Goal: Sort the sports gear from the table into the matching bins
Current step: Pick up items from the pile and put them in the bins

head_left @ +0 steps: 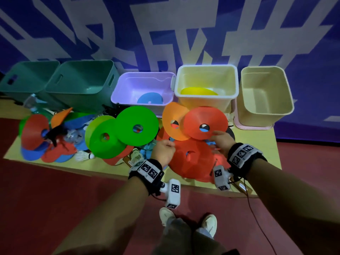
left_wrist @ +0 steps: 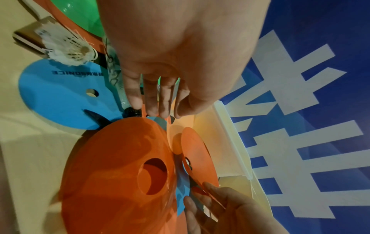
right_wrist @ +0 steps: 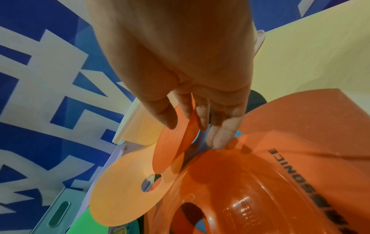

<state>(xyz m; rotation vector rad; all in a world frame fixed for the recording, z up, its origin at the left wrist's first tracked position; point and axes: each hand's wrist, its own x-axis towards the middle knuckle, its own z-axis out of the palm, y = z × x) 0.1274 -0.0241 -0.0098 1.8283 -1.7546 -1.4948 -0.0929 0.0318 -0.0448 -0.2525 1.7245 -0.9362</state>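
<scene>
Flat disc cones in red, orange, green and blue lie heaped on the low table [head_left: 110, 169]. My right hand [head_left: 216, 136] pinches the lower edge of a red disc [head_left: 205, 125] that stands tilted up; in the right wrist view its rim [right_wrist: 174, 150] runs between the thumb and fingers [right_wrist: 202, 117]. My left hand [head_left: 171, 144] pinches the bottom edge of an orange disc [head_left: 173, 120], which overlaps the red one. In the left wrist view the fingertips [left_wrist: 158, 110] and thumb close over that pale orange disc [left_wrist: 180, 134]. A large red cone [head_left: 193, 159] lies under both hands.
Behind the table stand two teal bins [head_left: 82, 80], a purple bin [head_left: 143, 78] holding a blue disc, a cream bin [head_left: 206, 69] holding a yellow disc, and a beige bin [head_left: 265, 92]. Two green discs [head_left: 137, 126], shuttlecocks [head_left: 83, 155] and a mixed pile [head_left: 36, 135] lie to the left.
</scene>
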